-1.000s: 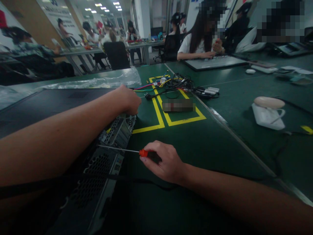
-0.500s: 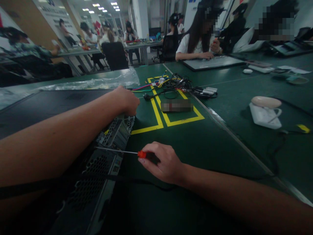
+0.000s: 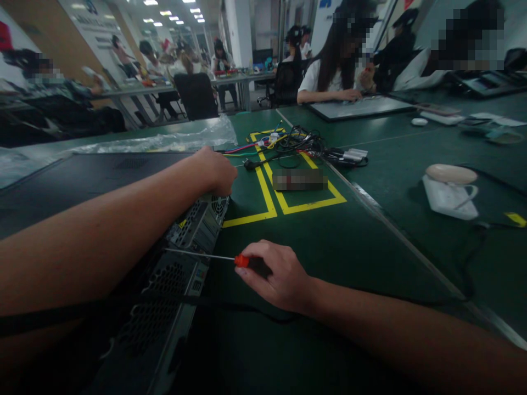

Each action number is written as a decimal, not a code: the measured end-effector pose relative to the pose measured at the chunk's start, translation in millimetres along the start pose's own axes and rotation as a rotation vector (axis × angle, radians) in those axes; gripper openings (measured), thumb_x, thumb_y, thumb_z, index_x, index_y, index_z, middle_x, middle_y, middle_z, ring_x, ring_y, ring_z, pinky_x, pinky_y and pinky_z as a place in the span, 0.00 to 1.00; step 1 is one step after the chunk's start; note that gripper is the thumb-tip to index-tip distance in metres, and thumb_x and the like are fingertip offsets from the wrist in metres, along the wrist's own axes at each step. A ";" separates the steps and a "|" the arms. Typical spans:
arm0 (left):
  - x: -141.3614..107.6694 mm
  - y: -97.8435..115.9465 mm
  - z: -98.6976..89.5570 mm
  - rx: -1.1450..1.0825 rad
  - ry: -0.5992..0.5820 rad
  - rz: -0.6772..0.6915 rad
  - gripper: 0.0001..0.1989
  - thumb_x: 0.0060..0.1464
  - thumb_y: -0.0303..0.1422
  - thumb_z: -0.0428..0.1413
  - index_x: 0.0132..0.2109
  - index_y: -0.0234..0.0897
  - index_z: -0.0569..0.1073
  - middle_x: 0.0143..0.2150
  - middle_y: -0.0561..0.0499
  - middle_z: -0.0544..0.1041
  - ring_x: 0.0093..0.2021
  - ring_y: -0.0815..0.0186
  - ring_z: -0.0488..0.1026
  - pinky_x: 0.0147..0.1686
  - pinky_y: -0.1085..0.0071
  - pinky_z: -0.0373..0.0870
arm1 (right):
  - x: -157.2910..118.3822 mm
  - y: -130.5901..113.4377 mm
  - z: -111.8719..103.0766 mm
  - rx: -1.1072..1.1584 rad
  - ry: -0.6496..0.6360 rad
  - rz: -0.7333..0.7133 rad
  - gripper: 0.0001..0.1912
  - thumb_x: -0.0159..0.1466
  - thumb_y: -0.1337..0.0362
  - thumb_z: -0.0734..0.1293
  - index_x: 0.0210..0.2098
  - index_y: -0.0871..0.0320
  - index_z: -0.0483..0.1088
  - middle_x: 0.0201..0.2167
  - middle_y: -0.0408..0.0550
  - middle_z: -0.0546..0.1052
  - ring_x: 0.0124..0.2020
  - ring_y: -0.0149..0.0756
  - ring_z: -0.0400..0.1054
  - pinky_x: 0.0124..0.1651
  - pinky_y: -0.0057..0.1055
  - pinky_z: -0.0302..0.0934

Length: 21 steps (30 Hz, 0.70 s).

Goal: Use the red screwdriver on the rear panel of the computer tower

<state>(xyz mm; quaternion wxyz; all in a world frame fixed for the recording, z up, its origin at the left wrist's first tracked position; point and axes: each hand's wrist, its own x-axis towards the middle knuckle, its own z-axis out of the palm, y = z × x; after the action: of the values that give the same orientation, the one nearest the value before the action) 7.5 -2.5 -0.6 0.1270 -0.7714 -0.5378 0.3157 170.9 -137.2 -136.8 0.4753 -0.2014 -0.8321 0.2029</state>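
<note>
A black computer case [image 3: 102,178] lies on its side at the left, its vented metal back panel facing right. My right hand [image 3: 275,274] pinches the orange handle of a screwdriver [image 3: 242,260]. The thin shaft runs left, and its tip meets the back panel near the middle. My left hand [image 3: 216,171] rests at the case's far back corner, above a round fan grille [image 3: 219,203]. Its fingers curl down over the edge; their tips are hidden, so whether they grip the case cannot be told. My left forearm crosses over the case.
A tangle of cables [image 3: 298,140] lies beyond the case, near yellow tape [image 3: 269,203] and a blurred-out object [image 3: 300,180]. A lidded white cup [image 3: 450,192] stands at the right. A dark strap crosses the foreground. Across the table a person [image 3: 329,77] handles a flat panel [image 3: 362,107].
The whole view has shifted slightly, moving things a little right and down. Both hands keep their places against the case and screwdriver.
</note>
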 end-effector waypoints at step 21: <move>-0.5 -0.8 0.8 0.055 0.007 0.032 0.20 0.56 0.38 0.51 0.51 0.43 0.80 0.55 0.41 0.80 0.52 0.49 0.74 0.51 0.51 0.67 | 2.0 -5.2 -2.0 -0.035 -0.005 0.009 0.11 0.72 0.59 0.63 0.48 0.60 0.69 0.35 0.48 0.77 0.30 0.33 0.70 0.35 0.30 0.67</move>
<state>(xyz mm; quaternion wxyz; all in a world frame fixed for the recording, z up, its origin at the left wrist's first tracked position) 6.3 -2.7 -0.7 0.1450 -0.7771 -0.5162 0.3296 171.0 -140.2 -131.7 0.4688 -0.2129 -0.8357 0.1910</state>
